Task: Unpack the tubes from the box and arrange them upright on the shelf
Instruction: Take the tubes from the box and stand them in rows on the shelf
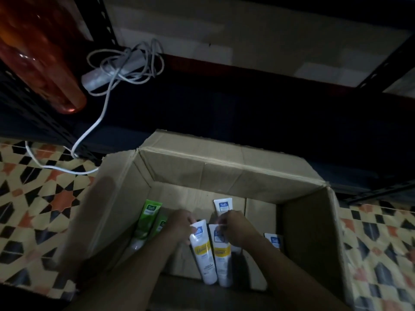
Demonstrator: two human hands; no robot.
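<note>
An open cardboard box (224, 173) stands on the floor below me, with tubes lying in its bottom. My left hand (179, 223) pinches the crimped end of a white tube with a yellow band (203, 252). My right hand (235, 225) pinches the end of a second white and yellow tube (222, 259) beside it. Two green tubes (147, 218) lie at the box's left. Another white tube (222, 206) lies behind my right hand, and one more white tube (274, 241) shows at the right. The dark low shelf (224, 102) lies beyond the box.
A white power strip with a tangled cable (116, 68) lies on the shelf at the left, its cord trailing onto the patterned tile floor (45, 198). An orange translucent container (40, 52) stands at the upper left. Black metal shelf posts (386, 63) frame the shelf.
</note>
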